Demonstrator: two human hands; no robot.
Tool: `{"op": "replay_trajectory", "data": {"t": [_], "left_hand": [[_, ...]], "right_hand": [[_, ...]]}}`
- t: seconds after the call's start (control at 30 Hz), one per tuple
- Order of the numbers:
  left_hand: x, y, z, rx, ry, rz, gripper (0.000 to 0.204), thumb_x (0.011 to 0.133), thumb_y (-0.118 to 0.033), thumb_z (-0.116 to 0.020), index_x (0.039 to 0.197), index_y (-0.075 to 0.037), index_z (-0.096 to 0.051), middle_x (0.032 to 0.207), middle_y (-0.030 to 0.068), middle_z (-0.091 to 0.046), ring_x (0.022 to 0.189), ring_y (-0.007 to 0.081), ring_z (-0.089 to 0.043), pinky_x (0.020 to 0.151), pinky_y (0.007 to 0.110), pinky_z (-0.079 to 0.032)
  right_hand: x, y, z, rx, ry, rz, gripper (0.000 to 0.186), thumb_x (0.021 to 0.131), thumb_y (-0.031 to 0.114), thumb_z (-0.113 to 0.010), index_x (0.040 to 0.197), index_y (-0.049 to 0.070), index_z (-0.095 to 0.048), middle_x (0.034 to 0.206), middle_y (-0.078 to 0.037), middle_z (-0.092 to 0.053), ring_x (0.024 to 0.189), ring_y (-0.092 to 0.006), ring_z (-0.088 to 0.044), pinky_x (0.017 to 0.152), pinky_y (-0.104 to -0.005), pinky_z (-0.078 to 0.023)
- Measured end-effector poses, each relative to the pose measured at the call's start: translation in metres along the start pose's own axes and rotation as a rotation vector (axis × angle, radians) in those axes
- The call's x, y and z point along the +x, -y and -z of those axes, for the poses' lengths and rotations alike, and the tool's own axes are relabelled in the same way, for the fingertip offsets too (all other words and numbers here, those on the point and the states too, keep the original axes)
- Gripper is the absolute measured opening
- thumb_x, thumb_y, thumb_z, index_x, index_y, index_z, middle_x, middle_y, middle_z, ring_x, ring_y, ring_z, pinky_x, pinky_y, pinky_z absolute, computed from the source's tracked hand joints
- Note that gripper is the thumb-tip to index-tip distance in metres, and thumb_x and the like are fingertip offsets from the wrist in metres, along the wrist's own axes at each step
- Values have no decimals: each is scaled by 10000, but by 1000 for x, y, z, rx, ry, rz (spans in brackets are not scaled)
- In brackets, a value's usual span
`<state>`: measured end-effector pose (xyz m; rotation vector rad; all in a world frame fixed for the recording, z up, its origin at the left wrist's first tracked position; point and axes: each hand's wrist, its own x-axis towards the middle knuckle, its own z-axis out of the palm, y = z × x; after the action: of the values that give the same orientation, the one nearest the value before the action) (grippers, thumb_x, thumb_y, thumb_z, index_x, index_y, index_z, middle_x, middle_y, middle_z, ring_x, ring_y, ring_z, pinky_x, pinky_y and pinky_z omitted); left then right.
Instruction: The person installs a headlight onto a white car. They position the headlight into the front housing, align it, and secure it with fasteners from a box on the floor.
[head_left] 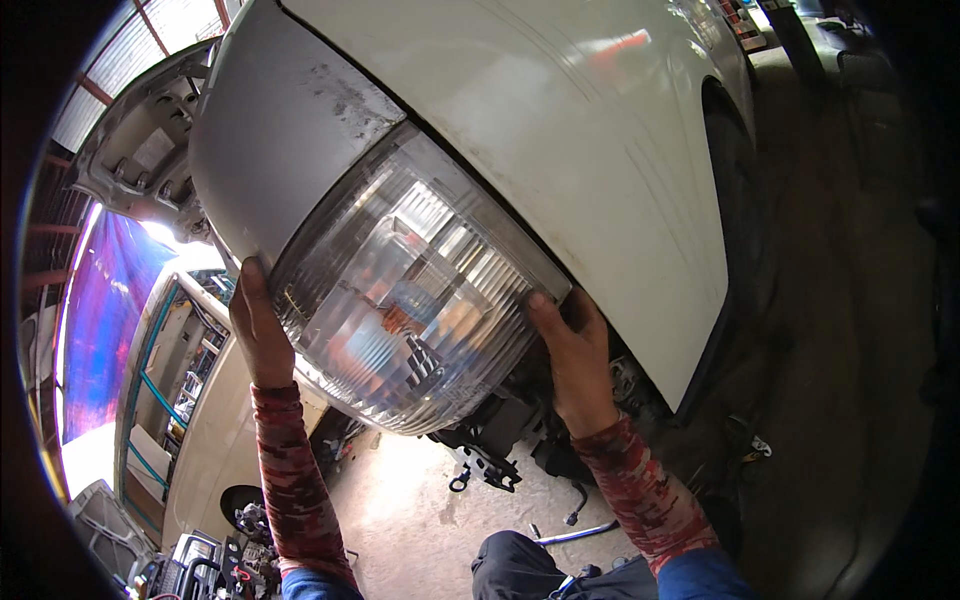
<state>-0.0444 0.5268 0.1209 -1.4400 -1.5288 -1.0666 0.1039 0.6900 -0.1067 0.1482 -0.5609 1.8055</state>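
A large clear headlight [420,290] with a ribbed lens sits at the front corner of a vehicle, below a grey panel [265,130] and beside the cream fender [610,180]. My left hand [262,335] grips its left edge, fingers pointing up along the side. On the opposite side, my right hand [578,365] has its thumb against the lens rim; the other fingers reach behind, partly hidden near the fender edge. Dark brackets [485,465] show beneath the lamp. How the headlight's back meets the body is hidden.
A cream vehicle body [220,430] stands at the left, with engine parts [200,570] near the lower left rim. Above it is a raised hood [140,150]. A pale tube [575,535] lies on the floor by my knee [510,565]. The wheel arch [725,130] is at the right.
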Motion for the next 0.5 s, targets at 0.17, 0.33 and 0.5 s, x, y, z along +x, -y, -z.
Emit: {"op": "replay_trajectory", "data": {"t": [0.17, 0.33, 0.5], "left_hand": [[-4, 21, 2, 50, -62, 20, 662, 1072, -510, -364, 1190, 89, -619, 1058, 125, -672, 973, 195, -565, 933, 333, -433], [-12, -11, 19, 217, -281, 37, 555, 1089, -411, -330, 1194, 56, -610, 1114, 128, -650, 1031, 230, -587, 946, 361, -446], [-15, -48, 21, 106, -544, -37, 596, 1070, -506, -287, 1338, -18, -500, 1286, 155, -539, 1230, 281, -512, 1029, 445, -422]], "right_hand": [[-1, -10, -18, -179, -74, 146, 556, 835, 143, -841, 1278, -31, -555, 1213, -111, -629, 1096, -184, -596, 993, -322, -478], [6, -11, -13, -131, -94, 103, 542, 818, 148, -857, 1238, -52, -579, 1153, -105, -661, 1035, -182, -623, 960, -316, -497], [6, -12, -18, 6, -103, 176, 483, 839, 133, -836, 1217, -52, -598, 1140, -103, -665, 1036, -176, -622, 948, -312, -497]]}}
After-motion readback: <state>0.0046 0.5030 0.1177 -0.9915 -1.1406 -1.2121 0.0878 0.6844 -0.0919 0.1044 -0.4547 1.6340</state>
